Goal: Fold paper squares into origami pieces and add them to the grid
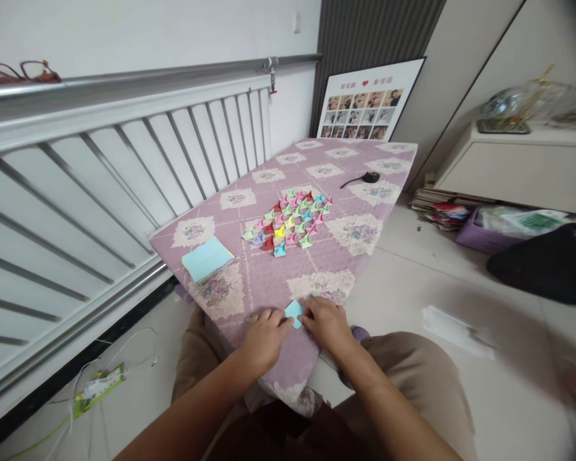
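A small folded piece of light-blue origami paper (294, 312) lies close to the near corner of the table. My left hand (265, 333) pinches its left edge, with the thumb at the lower side. On the right edge, the thumb and fingers of my right hand (327, 322) close on the same paper. Farther up the cloth, several small folded paper pieces (290, 224) in red, green, pink, blue and yellow stand in slanting rows. To the left of them is a stack of square paper (208, 258) with a light-blue sheet on top.
The table (264, 278) has a purple floral cloth. A black tape measure (370, 177) rests at its far right. Along the left runs a white radiator (173, 147), with glasses (22, 72) on the pipe above. A power strip (99, 389) with cables lies on the floor.
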Motion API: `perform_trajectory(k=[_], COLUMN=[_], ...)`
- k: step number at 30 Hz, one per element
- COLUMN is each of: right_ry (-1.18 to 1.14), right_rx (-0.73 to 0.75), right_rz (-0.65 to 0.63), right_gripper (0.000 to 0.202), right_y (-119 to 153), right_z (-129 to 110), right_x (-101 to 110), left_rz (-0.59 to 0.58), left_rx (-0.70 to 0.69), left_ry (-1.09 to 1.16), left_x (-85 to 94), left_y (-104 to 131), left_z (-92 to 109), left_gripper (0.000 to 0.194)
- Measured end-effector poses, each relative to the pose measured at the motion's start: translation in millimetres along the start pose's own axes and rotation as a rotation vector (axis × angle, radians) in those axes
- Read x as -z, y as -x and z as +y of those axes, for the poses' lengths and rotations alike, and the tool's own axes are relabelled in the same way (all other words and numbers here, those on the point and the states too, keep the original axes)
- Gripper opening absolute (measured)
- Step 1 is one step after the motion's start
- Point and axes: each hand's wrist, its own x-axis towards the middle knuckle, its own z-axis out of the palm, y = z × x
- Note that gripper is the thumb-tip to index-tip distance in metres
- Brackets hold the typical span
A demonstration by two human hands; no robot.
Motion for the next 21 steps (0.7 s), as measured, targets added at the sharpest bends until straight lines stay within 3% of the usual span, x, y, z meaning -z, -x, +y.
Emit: perform_trajectory(k=[4,10,16,21], right_ry=[0.012,0.025,-0.010,-0.056], right_rx=[-0.040,-0.043,-0.041,-0.043], right_rz=[-0.027,-0.096,-0.098,-0.046], right_gripper=[0.020,0.018,0.016,0.014], right_y=[-1.3,-7.8,-10.1,-6.3], right_z=[-1.6,-2.5,0.3,2.3], right_x=[3.0,7.7,8.2,3.2], left_rz=[0.034,0.054,-0.068,-0.060], left_rx=[0.110,0.318,0.276,0.260], left_ry=[0.191,0.306,0.314,0.315], left_x=[3.9,6.1,10.2,11.3], left_y=[-12.5,-35.9,-50.9,-55.7], left_z=[0.1,-4.5,-12.7,-13.1], left_gripper=[0.019,0.016,0.017,0.012])
